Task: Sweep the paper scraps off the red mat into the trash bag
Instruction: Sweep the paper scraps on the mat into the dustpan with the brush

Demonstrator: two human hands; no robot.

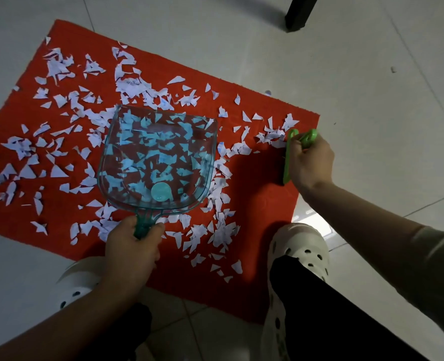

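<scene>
A red mat [262,183] lies on the tiled floor, strewn with several white paper scraps [59,105]. My left hand [132,246] grips the handle of a clear teal dustpan [158,157], which rests on the middle of the mat with scraps visible through it. My right hand [310,162] holds a green hand brush [288,155] at the mat's right side, its bristles down beside a small heap of scraps. The strip of mat between the brush and the dustpan is mostly bare. No trash bag is in view.
My two feet in white perforated clogs [299,246] stand at the mat's near edge, the right one partly on it. A dark furniture leg [300,14] stands on the floor beyond the mat's far right. Grey floor tiles [372,74] surround the mat.
</scene>
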